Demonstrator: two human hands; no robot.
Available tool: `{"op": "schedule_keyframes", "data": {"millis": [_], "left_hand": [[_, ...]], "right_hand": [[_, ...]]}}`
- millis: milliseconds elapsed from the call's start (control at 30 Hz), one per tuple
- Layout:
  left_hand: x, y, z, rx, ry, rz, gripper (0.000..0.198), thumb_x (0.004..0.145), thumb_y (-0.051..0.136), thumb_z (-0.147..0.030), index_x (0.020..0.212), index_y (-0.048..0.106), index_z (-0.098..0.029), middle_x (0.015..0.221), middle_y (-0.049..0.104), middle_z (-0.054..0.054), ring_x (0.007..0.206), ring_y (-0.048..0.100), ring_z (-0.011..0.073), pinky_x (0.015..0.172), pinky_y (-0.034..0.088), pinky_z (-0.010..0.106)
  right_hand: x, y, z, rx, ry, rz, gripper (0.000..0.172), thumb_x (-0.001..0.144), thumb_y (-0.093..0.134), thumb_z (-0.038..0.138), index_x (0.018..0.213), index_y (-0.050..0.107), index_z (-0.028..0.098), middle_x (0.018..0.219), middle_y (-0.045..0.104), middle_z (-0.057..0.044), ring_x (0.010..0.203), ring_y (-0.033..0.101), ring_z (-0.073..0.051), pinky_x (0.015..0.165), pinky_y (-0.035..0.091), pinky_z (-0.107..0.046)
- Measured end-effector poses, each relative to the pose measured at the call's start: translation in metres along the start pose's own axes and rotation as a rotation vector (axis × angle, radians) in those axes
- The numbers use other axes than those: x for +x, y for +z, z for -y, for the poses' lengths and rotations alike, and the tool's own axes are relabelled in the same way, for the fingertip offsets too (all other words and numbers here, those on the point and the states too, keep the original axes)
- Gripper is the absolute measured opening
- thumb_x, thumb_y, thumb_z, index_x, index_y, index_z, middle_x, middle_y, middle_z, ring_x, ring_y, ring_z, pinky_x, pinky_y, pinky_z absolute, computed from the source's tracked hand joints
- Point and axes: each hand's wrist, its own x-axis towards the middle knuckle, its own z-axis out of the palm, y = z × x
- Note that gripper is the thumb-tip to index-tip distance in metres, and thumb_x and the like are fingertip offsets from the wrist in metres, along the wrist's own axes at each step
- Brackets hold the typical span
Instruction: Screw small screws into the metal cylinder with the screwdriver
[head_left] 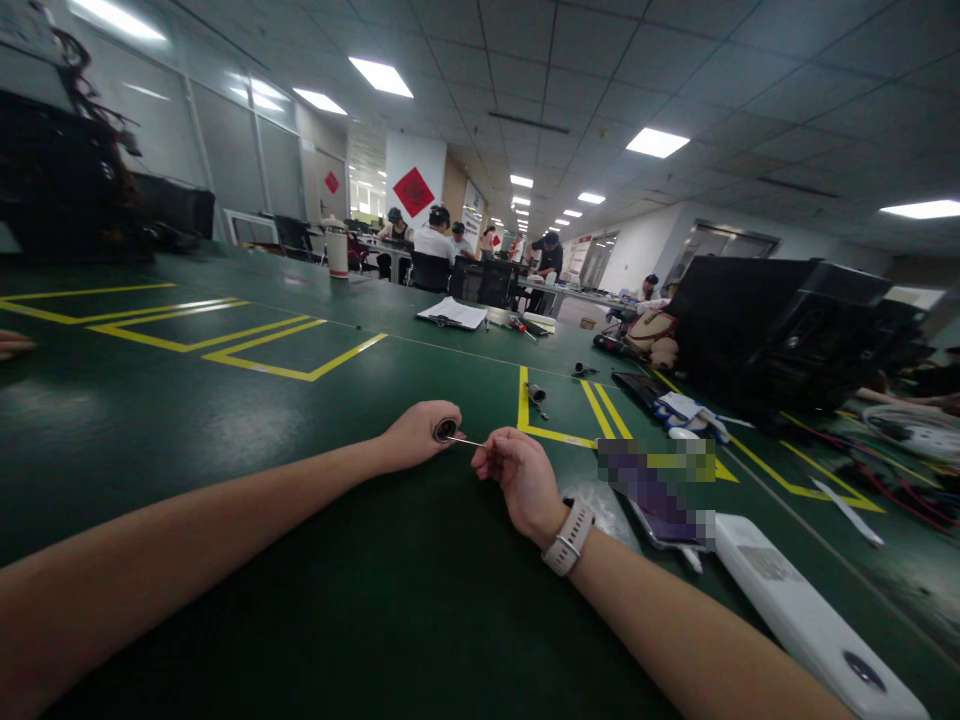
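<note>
My left hand (417,432) is closed around a small dark cylindrical part (445,430), its round metal-rimmed end turned toward my right hand. Between thumb and fingers, my right hand (517,475) pinches a thin metal rod (466,441), whose far tip reaches the opening of the cylinder. Whether the rod is inside or only touching the rim I cannot tell. Both hands are held over the dark green tabletop (337,600). Beyond my right hand, another small dark cylindrical part (535,392) lies inside a yellow tape outline, with tiny pieces beside it.
To the right lie a phone-like dark slab (652,490), partly blurred, and a long white device (795,600). Farther back are a clipboard with papers (453,313), a red-handled screwdriver (522,327) and a large black case (780,330). A white bottle (336,248) stands at the back left.
</note>
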Motion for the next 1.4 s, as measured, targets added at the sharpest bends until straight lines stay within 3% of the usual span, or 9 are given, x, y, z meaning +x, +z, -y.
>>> {"op": "schedule_keyframes", "data": {"millis": [567, 1033, 1400], "left_hand": [[0.0, -0.002, -0.01, 0.25, 0.118, 0.131, 0.01, 0.076, 0.052, -0.014, 0.067, 0.051, -0.017, 0.066, 0.053, 0.001, 0.065, 0.05, 0.0166, 0.061, 0.037, 0.027], [0.0, -0.001, -0.009, 0.293, 0.113, 0.157, 0.013, 0.08, 0.051, -0.018, 0.067, 0.05, -0.017, 0.067, 0.054, 0.001, 0.065, 0.051, 0.0156, 0.062, 0.038, 0.026], [-0.001, -0.003, -0.013, 0.251, 0.075, 0.144, 0.015, 0.08, 0.051, -0.024, 0.067, 0.049, -0.017, 0.066, 0.053, 0.0, 0.062, 0.05, 0.0143, 0.059, 0.038, 0.025]], "right_hand": [[-0.002, 0.002, -0.002, -0.206, -0.12, -0.081, 0.013, 0.069, 0.051, 0.017, 0.058, 0.059, 0.016, 0.053, 0.06, 0.0, 0.052, 0.05, -0.012, 0.054, 0.037, -0.025], [0.0, -0.003, -0.003, -0.236, -0.148, -0.164, 0.017, 0.064, 0.044, 0.018, 0.049, 0.05, 0.018, 0.041, 0.045, 0.005, 0.042, 0.04, -0.009, 0.043, 0.028, -0.022], [-0.001, 0.002, -0.002, -0.326, -0.098, -0.1, 0.015, 0.066, 0.047, 0.018, 0.052, 0.054, 0.017, 0.044, 0.049, 0.004, 0.044, 0.044, -0.01, 0.044, 0.031, -0.022]]}}
